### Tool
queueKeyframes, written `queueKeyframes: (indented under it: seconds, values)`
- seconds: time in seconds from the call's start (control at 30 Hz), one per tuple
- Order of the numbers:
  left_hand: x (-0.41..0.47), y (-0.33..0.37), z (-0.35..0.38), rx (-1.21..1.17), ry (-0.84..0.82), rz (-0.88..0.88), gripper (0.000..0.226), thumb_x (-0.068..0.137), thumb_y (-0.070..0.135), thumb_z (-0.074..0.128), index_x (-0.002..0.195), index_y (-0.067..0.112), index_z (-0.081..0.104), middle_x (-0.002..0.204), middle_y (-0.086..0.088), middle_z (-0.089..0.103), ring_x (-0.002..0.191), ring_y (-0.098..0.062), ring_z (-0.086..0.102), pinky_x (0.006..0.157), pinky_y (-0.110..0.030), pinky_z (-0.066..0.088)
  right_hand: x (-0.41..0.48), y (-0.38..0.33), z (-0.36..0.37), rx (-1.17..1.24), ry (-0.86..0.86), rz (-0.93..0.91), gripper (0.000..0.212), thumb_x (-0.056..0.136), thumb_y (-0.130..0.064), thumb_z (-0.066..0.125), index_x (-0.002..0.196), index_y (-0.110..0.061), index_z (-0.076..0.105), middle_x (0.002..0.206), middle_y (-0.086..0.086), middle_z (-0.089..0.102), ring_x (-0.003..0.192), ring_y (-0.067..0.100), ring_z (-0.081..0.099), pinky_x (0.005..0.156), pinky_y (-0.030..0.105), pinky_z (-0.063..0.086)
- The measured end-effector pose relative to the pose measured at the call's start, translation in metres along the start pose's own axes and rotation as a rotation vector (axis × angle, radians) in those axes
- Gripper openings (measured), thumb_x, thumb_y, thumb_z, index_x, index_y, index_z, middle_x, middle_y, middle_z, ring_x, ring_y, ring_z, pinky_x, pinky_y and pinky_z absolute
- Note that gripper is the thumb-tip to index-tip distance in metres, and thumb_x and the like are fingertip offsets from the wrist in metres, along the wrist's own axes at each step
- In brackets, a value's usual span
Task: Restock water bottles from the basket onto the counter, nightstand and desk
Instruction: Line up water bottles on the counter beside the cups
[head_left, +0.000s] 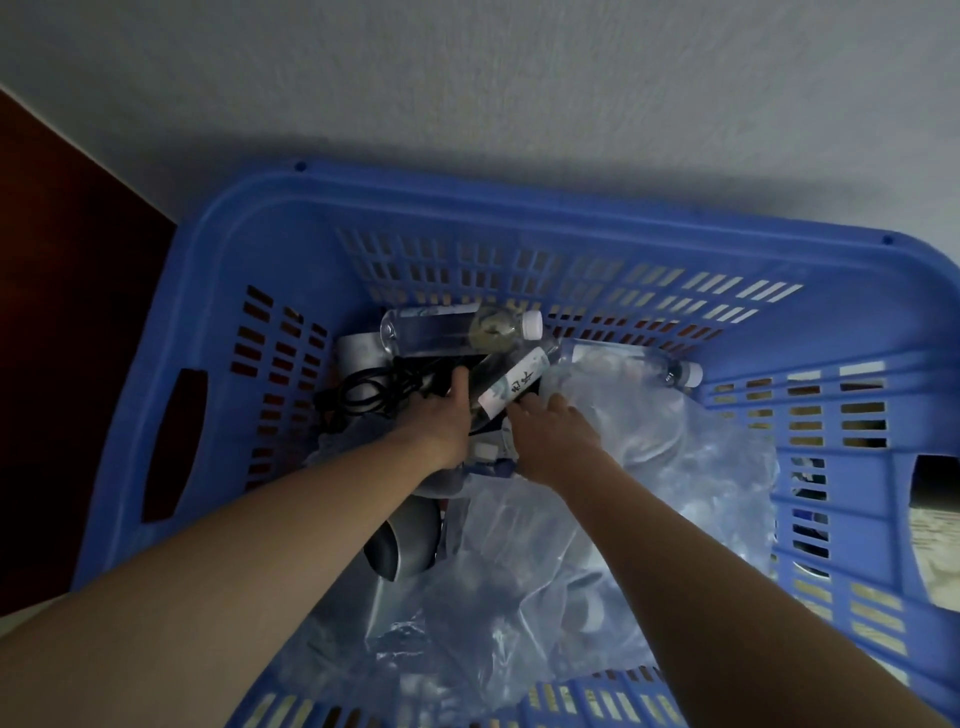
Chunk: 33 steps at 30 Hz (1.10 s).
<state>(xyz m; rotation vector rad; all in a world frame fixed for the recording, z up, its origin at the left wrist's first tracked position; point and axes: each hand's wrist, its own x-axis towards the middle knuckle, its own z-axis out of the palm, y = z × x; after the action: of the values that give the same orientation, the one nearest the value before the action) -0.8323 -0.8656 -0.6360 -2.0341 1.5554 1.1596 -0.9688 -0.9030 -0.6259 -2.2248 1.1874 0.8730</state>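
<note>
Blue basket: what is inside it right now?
The blue basket holds three water bottles, a coiled black cable, a grey cup-like item and crumpled clear plastic. Both hands reach in. The plastic hides whatever lies beneath.

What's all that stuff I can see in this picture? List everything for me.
basket: one, blue, slotted walls, on the floor by a white wall
water bottles: three visible, clear with white caps; one along the far wall, one at far right, one between the hands
cable: one, black, coiled, far left
plastic bag: clear, crumpled, right side
bowl-like item: one, dark grey, near side
left hand: on the middle bottle
right hand: beside that bottle
</note>
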Motion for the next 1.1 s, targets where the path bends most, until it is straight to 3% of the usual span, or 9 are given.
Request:
queueKeyframes:
  seconds: [0.07,0.17,0.33,0.6,0.7,0.8,0.9,1.03,1.1]
  values:
    - [0.001,-0.002,-0.001,0.024,0.011,-0.003,0.084,0.086,0.005,0.058,0.147,0.017,0.001,0.130,-0.025,0.049,0.118,-0.042,0.045,0.093,-0.046,0.046,0.004,-0.002,0.003,-0.091,0.013,-0.014,0.069,0.088,-0.042,0.065,0.145,-0.022,0.033,0.142,0.007,0.035,0.132,0.033,0.031,0.103,0.040,0.034]
    - [-0.002,-0.006,-0.005,0.000,0.024,0.014,0.082,0.087,0.003,0.057,0.147,0.019,0.003,0.127,-0.024,0.051,0.113,-0.041,0.047,0.079,-0.040,0.042,0.007,-0.007,0.005,-0.186,0.053,-0.031,0.059,0.089,-0.039,0.063,0.143,-0.031,0.039,0.145,0.006,0.034,0.134,0.033,0.026,0.106,0.038,0.028]
    - [-0.006,-0.008,-0.013,-0.051,0.021,0.061,0.080,0.089,0.002,0.054,0.149,0.017,0.004,0.123,-0.021,0.054,0.078,-0.028,0.051,0.063,-0.036,0.039,0.006,-0.011,0.010,-0.236,0.120,-0.025,0.055,0.094,-0.030,0.052,0.146,-0.024,0.034,0.151,0.006,0.037,0.142,0.032,0.017,0.113,0.038,0.017]
    - [-0.013,-0.014,-0.027,-0.141,-0.087,0.129,0.086,0.093,0.007,0.052,0.153,0.020,-0.008,0.121,-0.018,0.054,0.071,-0.019,0.049,0.055,-0.027,0.037,0.013,-0.018,0.006,-0.288,0.117,0.059,0.050,0.099,-0.026,0.042,0.145,-0.010,0.035,0.147,0.008,0.043,0.139,0.029,0.026,0.111,0.035,0.023]
    - [-0.015,-0.016,-0.029,-0.172,-0.088,0.136,0.084,0.094,0.008,0.051,0.153,0.021,-0.008,0.121,-0.017,0.053,0.070,-0.018,0.049,0.056,-0.028,0.037,0.013,-0.016,0.005,-0.301,0.126,0.032,0.055,0.096,-0.030,0.050,0.146,-0.011,0.037,0.148,0.007,0.042,0.139,0.029,0.026,0.110,0.035,0.024]
    - [-0.020,-0.018,-0.029,-0.222,-0.030,0.186,0.079,0.096,0.014,0.053,0.152,0.021,-0.004,0.119,-0.017,0.056,0.076,-0.023,0.056,0.061,-0.030,0.042,0.008,-0.010,0.002,-0.288,0.165,-0.019,0.065,0.085,-0.044,0.066,0.140,-0.016,0.047,0.143,0.004,0.047,0.134,0.027,0.031,0.109,0.034,0.027]
    - [-0.024,-0.022,-0.031,-0.312,0.032,0.226,0.072,0.097,0.026,0.057,0.148,0.021,0.007,0.118,-0.012,0.060,0.091,-0.025,0.061,0.079,-0.037,0.050,0.001,-0.007,0.000,-0.268,0.208,-0.058,0.073,0.078,-0.053,0.069,0.137,-0.016,0.047,0.140,0.004,0.049,0.133,0.027,0.032,0.108,0.035,0.029]
    - [-0.025,-0.027,-0.040,-0.367,0.073,0.240,0.052,0.097,0.037,0.054,0.138,0.020,0.026,0.105,0.000,0.057,0.081,-0.015,0.057,0.059,-0.026,0.040,-0.008,-0.005,-0.004,-0.324,0.289,-0.111,0.070,0.078,-0.053,0.069,0.132,-0.012,0.050,0.132,0.006,0.055,0.126,0.026,0.040,0.101,0.036,0.034]
    - [-0.027,-0.027,-0.046,-0.432,0.119,0.226,0.046,0.096,0.042,0.054,0.133,0.021,0.035,0.103,0.004,0.057,0.081,-0.013,0.055,0.058,-0.023,0.037,-0.013,-0.006,-0.007,-0.412,0.313,-0.145,0.070,0.080,-0.052,0.067,0.132,-0.009,0.050,0.130,0.009,0.056,0.124,0.028,0.043,0.102,0.040,0.032]
